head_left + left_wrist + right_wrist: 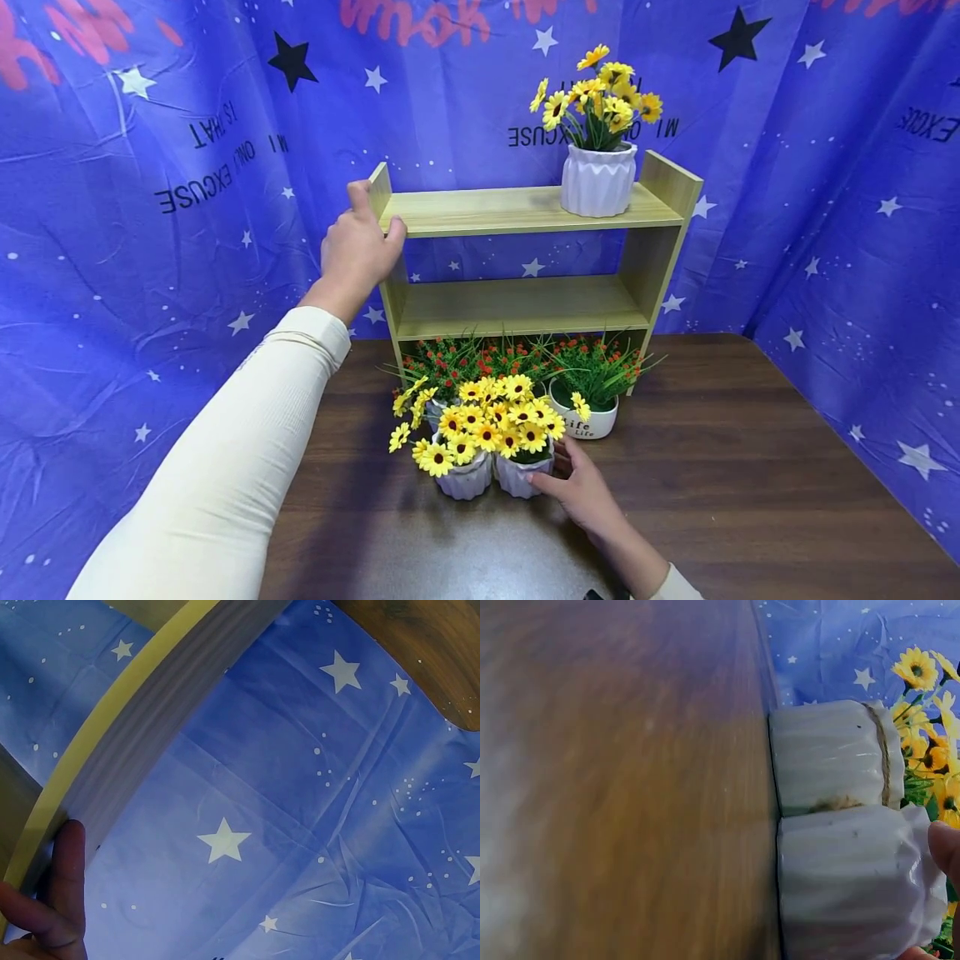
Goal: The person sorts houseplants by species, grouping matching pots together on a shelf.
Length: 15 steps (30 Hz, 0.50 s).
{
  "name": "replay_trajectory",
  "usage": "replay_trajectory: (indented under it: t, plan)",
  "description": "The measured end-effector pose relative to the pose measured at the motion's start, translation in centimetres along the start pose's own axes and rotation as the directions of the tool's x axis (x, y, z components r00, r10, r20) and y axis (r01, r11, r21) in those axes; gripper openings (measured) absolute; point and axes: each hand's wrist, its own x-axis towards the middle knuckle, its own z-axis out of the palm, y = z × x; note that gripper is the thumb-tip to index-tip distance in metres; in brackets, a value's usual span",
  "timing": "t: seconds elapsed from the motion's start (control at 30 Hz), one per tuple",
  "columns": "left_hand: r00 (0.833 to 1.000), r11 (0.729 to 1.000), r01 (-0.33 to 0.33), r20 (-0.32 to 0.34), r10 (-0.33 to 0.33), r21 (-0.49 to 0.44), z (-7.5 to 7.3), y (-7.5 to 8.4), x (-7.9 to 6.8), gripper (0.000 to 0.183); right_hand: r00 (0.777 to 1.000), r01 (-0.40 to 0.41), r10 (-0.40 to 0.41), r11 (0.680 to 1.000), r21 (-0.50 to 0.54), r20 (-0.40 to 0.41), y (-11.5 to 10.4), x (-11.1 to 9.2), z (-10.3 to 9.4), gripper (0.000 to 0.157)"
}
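Note:
My left hand (pixel 362 242) grips the upper left side of the wooden shelf (pixel 480 210), thumb over the front and fingers along the outside of the side panel (pixel 124 735). My right hand (pixel 587 490) holds the right one of two white fluted flowerpots (pixel 517 477) with yellow daisies, its thumb near the rim. The left daisy pot (pixel 463 482) stands close beside it on the table. In the right wrist view both pots' bases sit on the tabletop, the held flowerpot (pixel 851 885) nearer, the other with twine round its rim.
Another white pot of yellow daisies (pixel 597 179) stands at the right of the top shelf. Under the lowest board, behind the front pots, are several red-flowered plants, one in a white oval "Life" pot (pixel 592 419). A blue starred curtain (pixel 187 275) surrounds the brown table (pixel 720 467).

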Motion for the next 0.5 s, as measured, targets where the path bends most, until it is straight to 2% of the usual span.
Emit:
replay_trajectory:
  t: [0.17, 0.5]
  plan:
    - [1.000, 1.000, -0.004, 0.003, 0.004, 0.001, 0.0, 0.0, 0.0, 0.060, 1.000, 0.014, -0.014, 1.000, -0.007, -0.024, 0.1, 0.4, 0.8, 0.075]
    - [1.000, 1.000, -0.005, -0.004, 0.005, 0.003, 0.0, -0.1, 0.1, 0.060, 0.998, 0.051, -0.051, 0.999, 0.004, -0.046, -0.1, 1.0, 2.0, 0.085]
